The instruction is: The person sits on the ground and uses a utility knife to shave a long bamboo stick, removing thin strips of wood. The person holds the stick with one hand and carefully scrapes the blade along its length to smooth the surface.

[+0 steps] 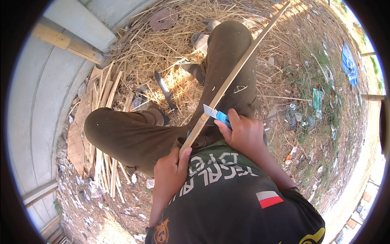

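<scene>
A long, thin bamboo strip [237, 70] slants from my lap over my right thigh toward the upper right. My left hand [170, 168] is closed around its near end, the thumb lying along the strip. In my right hand [243, 129] is a blue-handled utility knife [221, 116]. Its broad pale blade touches or nearly touches the strip just above a node; I cannot tell how deep the edge sits. My fingers wrap the knife's handle and hide part of it.
A dark-bladed machete [164, 90] lies among straw-like shavings [162, 53] between my legs. Several cut strips [107, 171] are piled by my left knee. At the left stand a grey panel wall [30, 110] and a bamboo pole [67, 42]. Litter and a blue plastic sheet [348, 65] lie on the right.
</scene>
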Demonstrator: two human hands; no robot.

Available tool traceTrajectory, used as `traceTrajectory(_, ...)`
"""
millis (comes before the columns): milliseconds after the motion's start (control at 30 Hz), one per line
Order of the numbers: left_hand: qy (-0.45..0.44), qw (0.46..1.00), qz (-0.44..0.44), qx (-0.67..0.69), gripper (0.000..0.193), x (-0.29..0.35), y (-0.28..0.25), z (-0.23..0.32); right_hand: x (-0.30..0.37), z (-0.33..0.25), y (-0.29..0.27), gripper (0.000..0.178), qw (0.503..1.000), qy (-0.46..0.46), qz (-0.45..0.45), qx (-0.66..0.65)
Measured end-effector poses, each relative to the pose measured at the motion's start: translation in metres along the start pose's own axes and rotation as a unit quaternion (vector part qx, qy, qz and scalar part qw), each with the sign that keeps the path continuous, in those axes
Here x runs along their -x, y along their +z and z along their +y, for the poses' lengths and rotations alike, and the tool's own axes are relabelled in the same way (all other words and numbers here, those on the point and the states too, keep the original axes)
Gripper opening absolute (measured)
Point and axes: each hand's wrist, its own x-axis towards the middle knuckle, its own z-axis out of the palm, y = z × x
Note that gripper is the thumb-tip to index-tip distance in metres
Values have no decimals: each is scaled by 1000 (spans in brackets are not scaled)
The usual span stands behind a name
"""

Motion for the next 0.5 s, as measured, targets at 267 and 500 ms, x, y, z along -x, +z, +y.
traceTrajectory(267,-49,996,-49,52,55,-2,-4,3,-8,2,-16,48,999,-22,-35,-1)
traceTrajectory(500,-76,989,-73,99,56,1,-7,4,-22,31,-9,51,984,-156,32,80)
